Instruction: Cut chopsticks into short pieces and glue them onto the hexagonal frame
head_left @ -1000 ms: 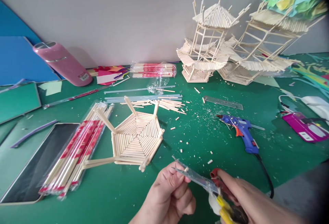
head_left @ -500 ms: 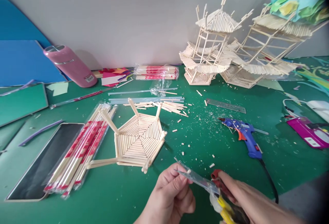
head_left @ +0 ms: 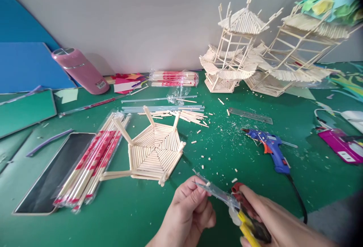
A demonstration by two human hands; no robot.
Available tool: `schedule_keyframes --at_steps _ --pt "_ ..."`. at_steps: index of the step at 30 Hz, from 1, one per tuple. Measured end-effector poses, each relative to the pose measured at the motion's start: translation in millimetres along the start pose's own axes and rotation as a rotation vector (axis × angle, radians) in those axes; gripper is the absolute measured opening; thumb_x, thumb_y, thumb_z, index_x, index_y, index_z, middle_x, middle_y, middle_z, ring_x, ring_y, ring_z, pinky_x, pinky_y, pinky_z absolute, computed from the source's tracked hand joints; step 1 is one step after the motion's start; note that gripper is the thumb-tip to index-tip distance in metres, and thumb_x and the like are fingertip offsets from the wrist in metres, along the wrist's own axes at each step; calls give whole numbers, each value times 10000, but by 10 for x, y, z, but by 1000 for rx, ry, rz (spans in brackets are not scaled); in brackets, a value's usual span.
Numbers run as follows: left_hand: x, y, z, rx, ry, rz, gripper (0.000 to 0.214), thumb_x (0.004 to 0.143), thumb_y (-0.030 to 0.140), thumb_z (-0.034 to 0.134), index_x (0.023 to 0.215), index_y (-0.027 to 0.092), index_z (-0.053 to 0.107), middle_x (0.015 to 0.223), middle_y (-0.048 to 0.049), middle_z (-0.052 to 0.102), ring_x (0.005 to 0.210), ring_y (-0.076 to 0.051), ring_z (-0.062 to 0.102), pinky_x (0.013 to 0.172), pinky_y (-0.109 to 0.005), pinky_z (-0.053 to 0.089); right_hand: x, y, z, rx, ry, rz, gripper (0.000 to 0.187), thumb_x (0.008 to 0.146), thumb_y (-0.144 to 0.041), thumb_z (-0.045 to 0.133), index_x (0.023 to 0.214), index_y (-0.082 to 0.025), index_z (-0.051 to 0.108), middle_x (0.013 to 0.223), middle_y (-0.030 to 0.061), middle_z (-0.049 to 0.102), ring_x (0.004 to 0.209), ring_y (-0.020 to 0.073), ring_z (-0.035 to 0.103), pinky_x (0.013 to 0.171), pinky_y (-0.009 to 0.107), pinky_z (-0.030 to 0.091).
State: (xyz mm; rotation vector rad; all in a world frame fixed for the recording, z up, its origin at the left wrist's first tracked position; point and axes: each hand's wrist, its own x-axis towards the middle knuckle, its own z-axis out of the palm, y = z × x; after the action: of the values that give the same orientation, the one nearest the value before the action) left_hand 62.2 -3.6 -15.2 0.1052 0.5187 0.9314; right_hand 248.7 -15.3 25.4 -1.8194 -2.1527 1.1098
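Observation:
My left hand [head_left: 191, 209] is closed in a pinch at the lower middle, beside the blades of the scissors. A short wooden stick [head_left: 208, 184] shows its pale end between the blades; my fingers hide the rest. My right hand [head_left: 266, 209] is wrapped round the scissors [head_left: 224, 194], which have yellow and dark red handles. Their blades are parted and point left towards my left fingertips. Beyond my hands lies a hexagonal base of wooden sticks [head_left: 154, 150], with several posts rising from its corners.
A blue glue gun [head_left: 272, 146] lies at right, near a clear ruler [head_left: 251, 115]. Stick bundles [head_left: 92, 160] and a dark phone-like slab [head_left: 53, 179] lie left. Loose sticks [head_left: 190, 117], glue sticks [head_left: 161, 109], a pink bottle [head_left: 81, 71] and a stick tower [head_left: 238, 46] stand or lie behind.
The view has shifted slightly, so the table's things appear a little further right. Both hands and the scissors keep nearly the same pose.

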Motion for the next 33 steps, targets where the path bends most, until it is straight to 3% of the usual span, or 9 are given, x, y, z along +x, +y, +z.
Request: schedule_keyframes --at_steps 4,11,21,28,33 --pt "-18 28 31 -23 -50 -65 158 794 252 603 688 156 537 454 107 195 380 -37 146 431 -206 190 19 -56 -57 106 -98 20 260 578 -172 538 828 -231 503 697 15 671 639 200 662 542 236 502" --pt "41 -69 -30 260 149 219 236 755 331 661 696 139 537 511 73 342 467 -52 261 475 -212 188 30 -64 -6 25 -119 97 259 590 -165 516 846 -202 503 724 50 679 644 204 651 582 272 496" --pt "-19 25 8 -1 3 24 131 791 232 609 713 172 523 470 104 212 389 -39 166 450 -209 203 63 -94 -62 42 -122 69 239 605 -203 557 837 -214 499 680 6 647 594 180 621 530 256 487" --pt "-55 63 63 14 -4 48 117 796 226 606 726 171 529 475 102 216 397 -40 177 457 -207 189 79 -169 -121 118 -110 104 187 611 -192 537 794 -228 523 726 4 662 638 174 638 506 236 487" --pt "-50 75 95 38 14 92 132 800 230 598 711 171 521 473 102 219 397 -40 181 460 -209 191 99 -162 -104 120 -65 86 222 626 -212 562 848 -223 557 852 29 674 742 192 644 574 248 519"
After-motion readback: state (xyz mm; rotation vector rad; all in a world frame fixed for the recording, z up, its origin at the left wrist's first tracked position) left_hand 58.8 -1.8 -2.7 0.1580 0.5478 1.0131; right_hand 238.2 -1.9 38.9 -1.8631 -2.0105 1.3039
